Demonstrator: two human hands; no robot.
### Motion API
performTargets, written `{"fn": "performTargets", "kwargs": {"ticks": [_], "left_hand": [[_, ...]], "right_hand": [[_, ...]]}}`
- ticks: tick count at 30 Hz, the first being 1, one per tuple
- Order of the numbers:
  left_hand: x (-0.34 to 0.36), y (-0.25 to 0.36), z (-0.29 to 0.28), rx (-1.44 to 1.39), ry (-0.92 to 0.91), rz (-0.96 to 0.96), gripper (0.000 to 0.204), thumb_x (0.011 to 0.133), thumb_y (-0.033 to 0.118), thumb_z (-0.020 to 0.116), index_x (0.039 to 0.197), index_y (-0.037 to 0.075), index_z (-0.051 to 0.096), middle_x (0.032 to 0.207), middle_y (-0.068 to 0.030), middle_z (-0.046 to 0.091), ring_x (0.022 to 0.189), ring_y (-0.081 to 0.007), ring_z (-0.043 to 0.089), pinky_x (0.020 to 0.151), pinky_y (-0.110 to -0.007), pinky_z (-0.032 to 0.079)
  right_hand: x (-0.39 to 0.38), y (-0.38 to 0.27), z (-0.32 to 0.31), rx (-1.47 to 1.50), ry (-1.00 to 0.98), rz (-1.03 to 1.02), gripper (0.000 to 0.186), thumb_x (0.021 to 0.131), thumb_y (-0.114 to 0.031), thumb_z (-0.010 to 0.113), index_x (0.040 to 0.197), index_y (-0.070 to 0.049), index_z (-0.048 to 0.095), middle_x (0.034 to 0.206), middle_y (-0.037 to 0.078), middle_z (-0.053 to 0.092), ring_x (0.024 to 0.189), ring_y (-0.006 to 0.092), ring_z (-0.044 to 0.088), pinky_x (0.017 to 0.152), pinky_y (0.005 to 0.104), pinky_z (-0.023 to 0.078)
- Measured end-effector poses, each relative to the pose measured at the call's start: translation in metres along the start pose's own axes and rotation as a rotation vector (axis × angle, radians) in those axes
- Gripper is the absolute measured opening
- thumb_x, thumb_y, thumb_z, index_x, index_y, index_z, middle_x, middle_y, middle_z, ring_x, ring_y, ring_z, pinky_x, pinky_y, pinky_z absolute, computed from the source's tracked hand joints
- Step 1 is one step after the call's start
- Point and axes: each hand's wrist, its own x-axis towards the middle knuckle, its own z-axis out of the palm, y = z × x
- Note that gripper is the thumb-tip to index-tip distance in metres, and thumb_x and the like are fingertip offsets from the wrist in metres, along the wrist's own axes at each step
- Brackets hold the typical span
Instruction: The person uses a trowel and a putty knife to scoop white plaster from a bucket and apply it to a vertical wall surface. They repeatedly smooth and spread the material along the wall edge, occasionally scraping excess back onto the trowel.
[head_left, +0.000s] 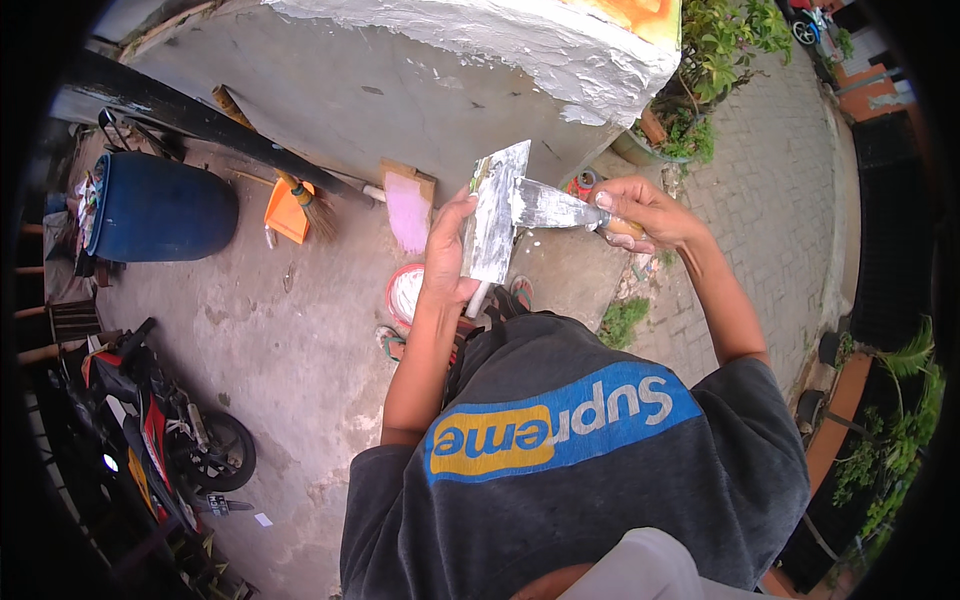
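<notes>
My left hand [448,235] grips a wide rectangular metal blade [490,225], smeared with white paste and held at a slant. My right hand [637,210] is closed on the wooden handle of a putty knife [550,205], whose white-smeared blade rests against the wide blade. Below my left hand, near my sandaled feet, stands a bucket of white paste [402,292], partly hidden by my arm. Ahead is a concrete block [410,90] with rough white plaster along its upper edge. A board with pink on it [405,210] leans at its base.
A blue barrel [163,205], an orange dustpan [283,212] and a broom [315,210] are at the left, along a dark pole [200,125]. A motorbike [175,430] is parked lower left. A paved lane [750,160] with plants [715,45] runs along the right.
</notes>
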Motion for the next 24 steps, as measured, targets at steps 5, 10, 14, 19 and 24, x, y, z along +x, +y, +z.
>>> {"fn": "performTargets", "kwargs": {"ticks": [5,10,14,19,24], "left_hand": [[-0.002,0.013,0.0,0.13,0.065,0.041,0.046,0.091,0.014,0.046,0.133,-0.003,0.043,0.113,-0.0122,0.061,0.095,-0.018,0.064,0.08,-0.032,0.054],[0.01,0.012,-0.008,0.078,-0.025,-0.058,0.046,0.09,0.015,0.048,0.132,-0.003,0.044,0.112,-0.0123,0.062,0.092,-0.0168,0.064,0.078,-0.032,0.054],[0.011,0.003,0.016,-0.09,0.053,-0.128,0.03,0.093,0.017,0.044,0.115,-0.003,0.05,0.082,-0.009,0.057,0.051,-0.0126,0.048,0.043,-0.025,0.039],[0.006,0.009,0.004,-0.313,-0.143,-0.145,0.029,0.096,0.015,0.037,0.115,-0.005,0.045,0.067,-0.0059,0.049,0.034,-0.0089,0.038,0.027,-0.02,0.03],[0.003,0.006,-0.007,-0.343,-0.11,-0.176,0.022,0.093,0.016,0.045,0.109,0.002,0.051,0.069,-0.0015,0.05,0.036,-0.0069,0.036,0.028,-0.02,0.029]], "right_hand": [[-0.022,0.012,-0.022,-0.114,0.058,0.072,0.035,0.097,-0.036,0.05,0.09,-0.003,0.06,0.054,0.002,0.049,0.035,0.0029,0.036,0.032,0.0186,0.028],[-0.026,0.003,-0.012,0.05,0.121,-0.061,0.033,0.098,-0.033,0.049,0.089,-0.003,0.059,0.054,0.001,0.048,0.035,0.0025,0.036,0.032,0.0165,0.026],[0.007,0.01,-0.006,0.156,0.049,-0.132,0.033,0.097,-0.034,0.049,0.088,-0.003,0.056,0.055,0.002,0.05,0.036,0.0027,0.037,0.031,0.0169,0.027],[-0.002,0.037,-0.005,0.165,0.1,-0.116,0.034,0.097,-0.036,0.05,0.085,-0.004,0.054,0.053,0.003,0.049,0.035,0.0029,0.035,0.03,0.0162,0.026],[-0.01,0.017,0.025,-0.386,0.404,-0.611,0.028,0.089,-0.01,0.059,0.116,-0.002,0.063,0.093,0.006,0.059,0.066,0.0115,0.052,0.055,0.0258,0.039]]}}
